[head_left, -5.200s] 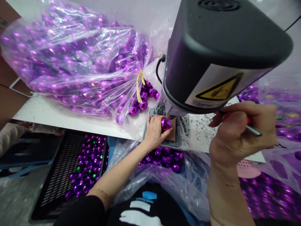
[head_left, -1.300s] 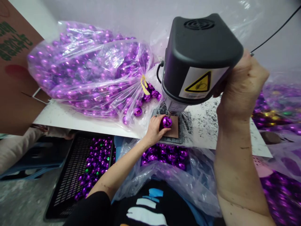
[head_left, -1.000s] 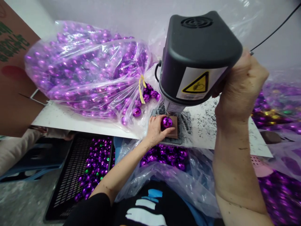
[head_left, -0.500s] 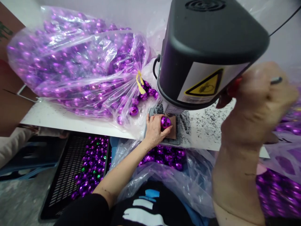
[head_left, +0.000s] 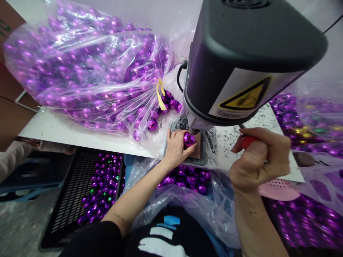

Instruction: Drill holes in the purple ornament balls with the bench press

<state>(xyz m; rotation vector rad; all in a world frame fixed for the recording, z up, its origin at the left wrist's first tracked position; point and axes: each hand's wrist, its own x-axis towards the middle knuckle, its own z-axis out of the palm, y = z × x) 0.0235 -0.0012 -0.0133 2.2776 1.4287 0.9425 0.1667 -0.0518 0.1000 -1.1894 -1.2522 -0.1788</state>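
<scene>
Under the black bench drill press (head_left: pixel 241 64), my left hand (head_left: pixel 175 148) grips a shiny purple ball ornament (head_left: pixel 189 139) between thumb and fingers. The ball sits over a brown board (head_left: pixel 197 150) on the machine's grey base (head_left: pixel 203 157), directly below the chuck. Whether the drill's tip touches the ball cannot be made out. Around the red knob of the feed lever (head_left: pixel 248 141), my right hand (head_left: pixel 261 157) is closed, to the right of the machine head. Purple balls in an open plastic bag (head_left: pixel 187 180) lie below the table edge at my lap.
A big tied plastic bag of purple balls (head_left: pixel 93 67) fills the left of the white table (head_left: pixel 80 137). Dark shavings dust the surface. A black crate (head_left: pixel 66 200) stands lower left, a pink perforated basket (head_left: pixel 280 189) at right. Part of another person's sleeve (head_left: pixel 10 157) shows far left.
My right hand has come down and toward me with the red lever knob, from beside the machine head to below it. My left hand and the ball stay in place.
</scene>
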